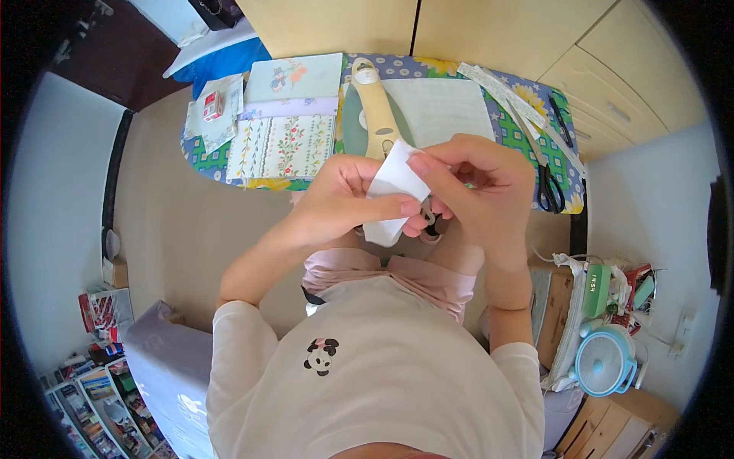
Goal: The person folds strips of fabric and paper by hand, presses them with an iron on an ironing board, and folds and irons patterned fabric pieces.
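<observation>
Between my hands, above my lap, is a small folded white piece of paper or cloth. My left hand pinches it from the left, thumb lying across its lower part. With thumb and fingers closed, my right hand grips its upper right edge. Some fingertips are hidden behind the piece. Just beyond it, a cream-coloured device with a long rounded body rests over a grey-green base. A plain white sheet lies to the right of that device.
Flower-patterned sheets and a small red-and-white box lie on the left of the patterned tabletop. Black-handled scissors and a white strip are on its right. Cabinets stand behind. A blue fan is at lower right.
</observation>
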